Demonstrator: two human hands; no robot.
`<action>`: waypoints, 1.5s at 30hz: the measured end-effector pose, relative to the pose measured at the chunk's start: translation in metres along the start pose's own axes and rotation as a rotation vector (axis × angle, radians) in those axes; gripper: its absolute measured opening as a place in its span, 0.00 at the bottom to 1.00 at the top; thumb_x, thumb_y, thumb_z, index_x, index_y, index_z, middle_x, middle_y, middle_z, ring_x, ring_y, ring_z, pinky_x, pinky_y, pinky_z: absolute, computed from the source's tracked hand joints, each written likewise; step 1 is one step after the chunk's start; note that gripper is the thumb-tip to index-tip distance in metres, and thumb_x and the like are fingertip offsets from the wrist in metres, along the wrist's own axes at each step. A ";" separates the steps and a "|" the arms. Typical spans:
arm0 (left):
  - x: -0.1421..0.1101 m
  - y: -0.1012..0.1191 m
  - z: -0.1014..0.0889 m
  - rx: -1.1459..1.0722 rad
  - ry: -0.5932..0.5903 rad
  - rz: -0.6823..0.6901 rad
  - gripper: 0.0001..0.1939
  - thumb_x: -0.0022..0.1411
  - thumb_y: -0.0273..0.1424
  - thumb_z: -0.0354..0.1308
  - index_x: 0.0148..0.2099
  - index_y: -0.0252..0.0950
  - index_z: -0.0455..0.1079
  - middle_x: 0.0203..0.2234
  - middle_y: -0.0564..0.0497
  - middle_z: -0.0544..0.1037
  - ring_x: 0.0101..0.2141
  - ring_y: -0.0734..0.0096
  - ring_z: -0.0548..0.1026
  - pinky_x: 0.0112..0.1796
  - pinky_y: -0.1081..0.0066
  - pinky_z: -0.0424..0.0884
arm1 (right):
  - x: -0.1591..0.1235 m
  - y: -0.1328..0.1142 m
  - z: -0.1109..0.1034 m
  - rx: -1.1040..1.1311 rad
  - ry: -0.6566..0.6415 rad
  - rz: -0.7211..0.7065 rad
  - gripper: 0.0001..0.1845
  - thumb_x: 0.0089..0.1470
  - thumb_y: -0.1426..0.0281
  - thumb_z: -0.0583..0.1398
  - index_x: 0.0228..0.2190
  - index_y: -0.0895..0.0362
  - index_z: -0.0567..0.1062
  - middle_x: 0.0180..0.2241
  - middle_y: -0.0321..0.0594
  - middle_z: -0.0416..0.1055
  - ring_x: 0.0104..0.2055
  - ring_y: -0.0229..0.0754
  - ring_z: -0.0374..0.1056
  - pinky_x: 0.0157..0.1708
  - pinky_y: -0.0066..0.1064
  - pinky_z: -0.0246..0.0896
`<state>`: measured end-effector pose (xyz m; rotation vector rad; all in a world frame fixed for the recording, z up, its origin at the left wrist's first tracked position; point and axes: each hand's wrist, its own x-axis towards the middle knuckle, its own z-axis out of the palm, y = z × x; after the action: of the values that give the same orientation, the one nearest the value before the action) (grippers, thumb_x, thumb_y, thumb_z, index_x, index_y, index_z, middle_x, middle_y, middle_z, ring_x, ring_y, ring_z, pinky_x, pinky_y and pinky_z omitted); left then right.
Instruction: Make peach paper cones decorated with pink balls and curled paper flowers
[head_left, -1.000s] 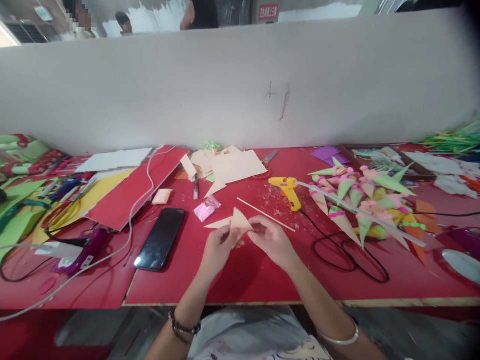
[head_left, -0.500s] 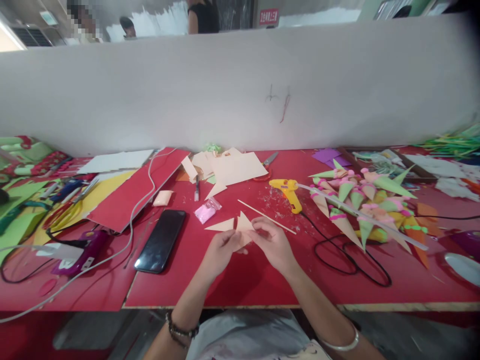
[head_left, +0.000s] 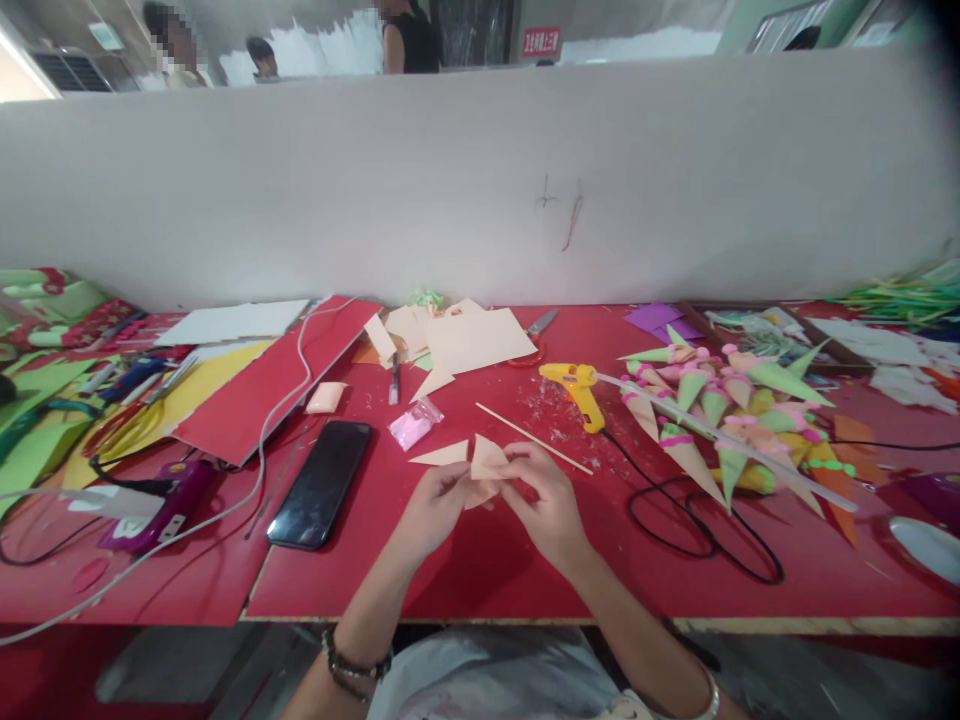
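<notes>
Between my two hands, above the red table, is a piece of peach craft paper [head_left: 487, 458], bent into a curve with a pointed top. My left hand [head_left: 437, 508] pinches its left lower side. Fingers and thumb of my right hand [head_left: 546, 490] close on its right edge. A second peach triangle [head_left: 441, 455] lies flat on the table just beyond my left fingers. Past my right hand a thin wooden stick [head_left: 532, 437] lies slanted. The yellow glue gun [head_left: 576, 390] rests farther right, a long clear glue stick [head_left: 720, 435] in its back.
A black phone [head_left: 321, 485] and a purple power strip [head_left: 161, 505] with cables lie left. Peach sheets [head_left: 480, 338], scissors [head_left: 536, 340] and a pink packet [head_left: 415, 424] are toward the back. A pile of paper cones [head_left: 712, 395] sits right, near the black cord [head_left: 675, 520].
The peach paper has been curved over between my hands; its tall pointed shape is now rounder. Both hands stay at nearly the same spot. The camera has tilted slightly.
</notes>
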<state>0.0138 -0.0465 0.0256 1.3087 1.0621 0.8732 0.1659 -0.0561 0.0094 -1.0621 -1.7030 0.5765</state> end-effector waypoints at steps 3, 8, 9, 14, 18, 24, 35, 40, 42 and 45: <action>-0.001 0.001 -0.001 0.069 0.023 0.038 0.11 0.54 0.30 0.50 0.28 0.33 0.73 0.24 0.50 0.75 0.28 0.70 0.70 0.32 0.73 0.63 | -0.002 0.001 -0.002 -0.021 0.004 -0.026 0.09 0.51 0.74 0.54 0.32 0.51 0.73 0.36 0.41 0.65 0.37 0.41 0.66 0.36 0.34 0.63; 0.001 0.001 0.001 0.009 0.103 0.022 0.14 0.54 0.36 0.51 0.23 0.34 0.71 0.20 0.51 0.73 0.26 0.71 0.68 0.29 0.74 0.62 | -0.005 0.003 -0.003 -0.016 0.040 -0.076 0.12 0.50 0.75 0.54 0.34 0.49 0.74 0.37 0.41 0.64 0.39 0.42 0.65 0.37 0.35 0.64; 0.002 0.001 0.002 -0.009 0.106 0.010 0.15 0.54 0.37 0.51 0.23 0.33 0.71 0.19 0.51 0.72 0.25 0.72 0.67 0.28 0.75 0.61 | -0.005 0.002 -0.003 -0.005 0.032 -0.086 0.13 0.50 0.75 0.54 0.34 0.49 0.74 0.38 0.41 0.64 0.39 0.41 0.65 0.37 0.34 0.64; 0.003 0.003 -0.002 -0.040 -0.049 -0.016 0.19 0.56 0.40 0.52 0.23 0.30 0.70 0.16 0.53 0.68 0.21 0.77 0.63 0.26 0.75 0.57 | -0.004 0.001 -0.006 0.009 -0.065 -0.074 0.14 0.51 0.74 0.55 0.37 0.48 0.74 0.39 0.40 0.68 0.40 0.41 0.67 0.39 0.32 0.64; 0.002 0.004 -0.006 -0.029 -0.080 0.020 0.17 0.57 0.39 0.51 0.26 0.29 0.70 0.19 0.52 0.68 0.23 0.76 0.63 0.28 0.75 0.57 | -0.005 0.000 -0.005 0.037 -0.024 -0.016 0.11 0.49 0.72 0.57 0.35 0.49 0.75 0.35 0.38 0.73 0.39 0.42 0.69 0.39 0.33 0.64; 0.000 0.005 -0.003 0.099 -0.002 0.082 0.21 0.57 0.40 0.49 0.17 0.32 0.58 0.14 0.57 0.55 0.19 0.80 0.53 0.22 0.75 0.48 | -0.007 -0.005 0.001 0.414 0.028 0.357 0.07 0.48 0.67 0.58 0.31 0.55 0.73 0.31 0.40 0.73 0.33 0.41 0.70 0.32 0.30 0.67; -0.003 0.001 0.002 0.205 0.093 0.040 0.23 0.55 0.44 0.48 0.18 0.35 0.47 0.17 0.57 0.46 0.20 0.80 0.48 0.22 0.75 0.45 | -0.001 -0.004 -0.003 0.476 0.039 0.436 0.07 0.48 0.65 0.57 0.27 0.55 0.64 0.24 0.33 0.66 0.26 0.36 0.67 0.29 0.27 0.65; -0.003 0.000 0.001 0.206 0.076 0.013 0.23 0.55 0.44 0.48 0.19 0.36 0.46 0.16 0.58 0.47 0.20 0.80 0.49 0.22 0.75 0.46 | -0.004 0.001 -0.005 0.300 0.032 0.270 0.03 0.51 0.68 0.54 0.29 0.54 0.67 0.27 0.36 0.67 0.28 0.37 0.66 0.30 0.28 0.64; -0.003 -0.002 0.000 0.175 0.111 -0.011 0.23 0.55 0.45 0.48 0.18 0.36 0.49 0.15 0.58 0.49 0.19 0.79 0.50 0.22 0.75 0.48 | -0.003 0.002 -0.010 0.228 -0.034 0.164 0.06 0.51 0.68 0.55 0.33 0.54 0.70 0.32 0.39 0.70 0.34 0.39 0.67 0.35 0.31 0.64; -0.002 -0.005 0.000 0.133 0.174 -0.036 0.21 0.54 0.44 0.49 0.18 0.34 0.56 0.14 0.57 0.56 0.20 0.78 0.55 0.23 0.76 0.54 | 0.000 0.002 -0.017 0.136 -0.157 0.022 0.11 0.48 0.68 0.59 0.36 0.52 0.72 0.36 0.40 0.71 0.40 0.42 0.66 0.41 0.35 0.61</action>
<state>0.0123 -0.0492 0.0207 1.3375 1.2948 0.9151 0.1823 -0.0573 0.0142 -0.9603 -1.7622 0.7961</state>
